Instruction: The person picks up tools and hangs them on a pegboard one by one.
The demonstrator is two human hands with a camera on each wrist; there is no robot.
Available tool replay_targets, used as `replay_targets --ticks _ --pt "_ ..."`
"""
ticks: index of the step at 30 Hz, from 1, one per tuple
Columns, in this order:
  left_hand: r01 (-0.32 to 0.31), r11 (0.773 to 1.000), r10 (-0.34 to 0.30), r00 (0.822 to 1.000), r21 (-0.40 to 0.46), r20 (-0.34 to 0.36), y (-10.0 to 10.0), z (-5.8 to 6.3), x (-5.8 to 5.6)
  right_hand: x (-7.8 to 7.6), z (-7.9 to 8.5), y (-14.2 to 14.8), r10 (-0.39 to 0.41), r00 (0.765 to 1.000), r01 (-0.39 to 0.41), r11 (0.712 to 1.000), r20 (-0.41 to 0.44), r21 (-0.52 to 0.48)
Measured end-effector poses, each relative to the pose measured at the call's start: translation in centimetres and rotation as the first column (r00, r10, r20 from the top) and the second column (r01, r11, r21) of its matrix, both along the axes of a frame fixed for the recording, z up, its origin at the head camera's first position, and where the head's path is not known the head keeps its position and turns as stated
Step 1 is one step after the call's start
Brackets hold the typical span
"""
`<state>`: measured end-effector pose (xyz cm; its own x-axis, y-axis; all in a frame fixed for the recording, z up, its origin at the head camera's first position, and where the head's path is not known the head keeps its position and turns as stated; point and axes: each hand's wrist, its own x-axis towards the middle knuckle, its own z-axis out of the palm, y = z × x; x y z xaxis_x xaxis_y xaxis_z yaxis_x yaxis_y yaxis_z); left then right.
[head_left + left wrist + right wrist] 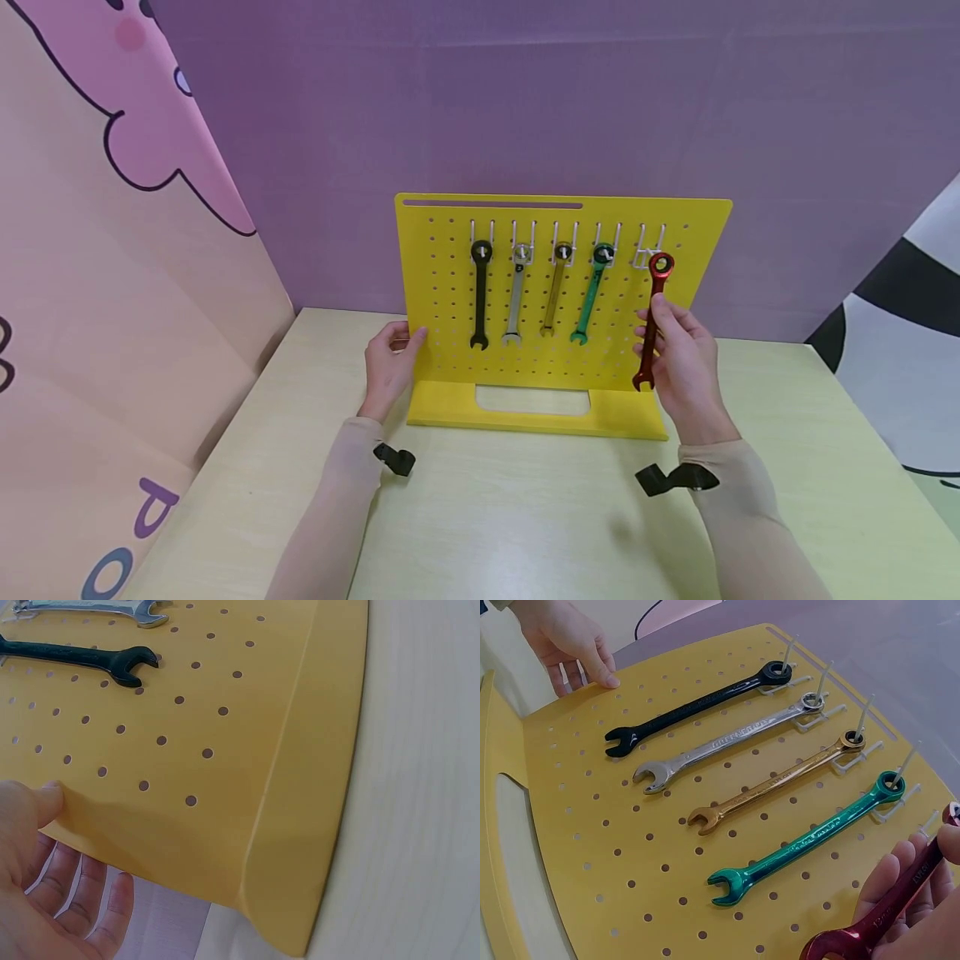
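My right hand holds a red combination wrench, thumb on the front of its shaft and fingers behind. The wrench stands nearly upright, ring end up, overlapping the lower part of the rightmost white hook in the head view. At the other side, my left hand grips the left edge of a yellow pegboard, its thumb on the front face. On the board hang a black wrench, a silver wrench, a gold wrench and a green wrench, each by its ring end.
The pegboard stands upright on a yellow base with a cutout, upon a pale wooden table. Behind it hangs a purple backdrop. Printed panels flank the table on both sides.
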<state>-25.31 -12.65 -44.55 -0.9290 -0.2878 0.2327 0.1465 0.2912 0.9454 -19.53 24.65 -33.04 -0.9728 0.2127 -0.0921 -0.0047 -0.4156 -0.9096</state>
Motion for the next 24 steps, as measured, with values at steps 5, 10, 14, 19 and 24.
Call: replay_targets --ticks 5,10,14,19,24 --pt "-0.001 1.0 0.001 1.0 -0.003 0.0 0.0 -0.1 -0.1 -0.3 0.0 -0.2 -0.011 1.0 0.011 1.0 0.001 0.003" --pt "-0.004 1.0 0.004 1.0 0.0 -0.001 0.0 -0.1 -0.1 -0.6 -0.1 -0.3 -0.02 1.0 0.02 1.0 -0.004 -0.008" --pt "-0.004 1.0 0.004 1.0 -0.002 0.0 0.0 -0.1 -0.1 -0.7 -0.2 -0.2 -0.016 1.0 0.016 1.0 -0.006 0.002" --pt "-0.004 1.0 0.004 1.0 -0.005 -0.01 -0.1 -0.2 -0.1 -1.0 -0.2 -0.1 -0.007 1.0 0.007 1.0 0.001 0.02" --pt "-0.004 1.0 0.004 1.0 0.0 -0.009 0.0 -0.1 -0.1 -1.3 0.0 0.0 -0.009 1.0 0.009 1.0 0.011 0.03"
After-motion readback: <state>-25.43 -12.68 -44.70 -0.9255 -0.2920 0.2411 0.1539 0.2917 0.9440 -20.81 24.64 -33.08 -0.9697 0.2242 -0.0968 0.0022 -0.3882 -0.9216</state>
